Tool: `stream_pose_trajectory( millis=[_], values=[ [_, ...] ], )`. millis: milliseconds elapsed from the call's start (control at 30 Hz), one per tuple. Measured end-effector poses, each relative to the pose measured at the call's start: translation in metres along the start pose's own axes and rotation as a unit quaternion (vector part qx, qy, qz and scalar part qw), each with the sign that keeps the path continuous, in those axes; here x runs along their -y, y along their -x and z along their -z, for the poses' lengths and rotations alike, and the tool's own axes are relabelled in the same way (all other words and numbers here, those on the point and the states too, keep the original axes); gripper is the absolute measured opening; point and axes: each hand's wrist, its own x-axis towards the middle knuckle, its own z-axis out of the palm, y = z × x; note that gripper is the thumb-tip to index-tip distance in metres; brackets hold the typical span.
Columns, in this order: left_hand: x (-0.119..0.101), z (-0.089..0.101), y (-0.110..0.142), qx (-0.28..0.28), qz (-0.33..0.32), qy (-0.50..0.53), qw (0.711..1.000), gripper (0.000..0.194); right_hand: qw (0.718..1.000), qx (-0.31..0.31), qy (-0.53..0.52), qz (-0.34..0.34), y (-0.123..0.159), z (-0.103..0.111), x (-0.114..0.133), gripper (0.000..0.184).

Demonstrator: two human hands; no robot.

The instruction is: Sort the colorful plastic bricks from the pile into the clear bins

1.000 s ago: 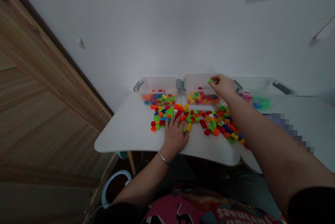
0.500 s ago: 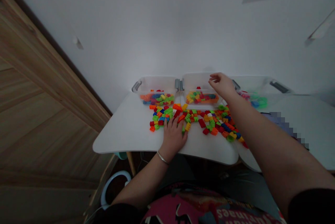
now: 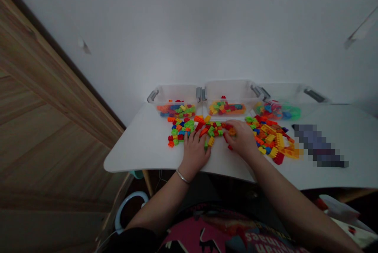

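Three clear boxes [image 3: 228, 88] stand in a row along the back edge of your white tabletop [image 3: 126, 150], close to the wall [image 3: 189, 28]. The left box [image 3: 176, 92] and the middle box each hold a low layer of mixed blocks, and the right box [image 3: 285, 91] has larger pieces, a green one at its right end.

In front of the boxes you have loose blocks [image 3: 217, 124] spread across the middle of the tabletop, short of its front edge. Your left hand [image 3: 195, 151] lies palm down at the near side of them, fingers spread apart and fingertips among the blocks. A yellow block [image 3: 211, 141] sits just beside its thumb. You wear a bracelet [image 3: 182, 176] on that wrist.

Your right hand [image 3: 242, 138] is down at the blocks too, fingers bent and thumb near them, with an orange block [image 3: 232, 131] between; I cannot tell whether you are gripping it. To the right of that hand is a thicker heap with yellow pieces [image 3: 270, 138]. Farther toward the tabletop's right edge lies a dark thing [image 3: 320, 146], too pixelated to make out.
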Motion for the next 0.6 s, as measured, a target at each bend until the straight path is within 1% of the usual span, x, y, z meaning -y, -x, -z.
stream_pose_trajectory(
  millis=[67,133,233,400,600],
  values=[
    [0.0,0.0,0.0,0.0,0.001,-0.001,1.0,0.046,0.997,0.053,0.051,0.007,0.011,-0.006,0.001,0.031],
    [-0.001,0.001,0.0,-0.003,0.002,-0.003,1.0,0.046,0.994,0.072,0.086,0.008,0.018,-0.009,0.002,0.033],
    [-0.001,0.0,0.0,-0.006,0.002,-0.002,1.0,0.047,0.99,0.073,0.122,0.004,0.021,-0.009,0.0,0.032],
    [-0.001,0.001,-0.001,-0.001,0.004,-0.004,1.0,0.045,0.983,0.087,0.158,-0.029,0.023,-0.012,-0.006,0.028],
    [-0.001,0.001,-0.001,0.003,0.004,-0.004,1.0,0.045,0.982,0.084,0.16,-0.049,0.024,-0.019,-0.011,0.036]
  ],
)
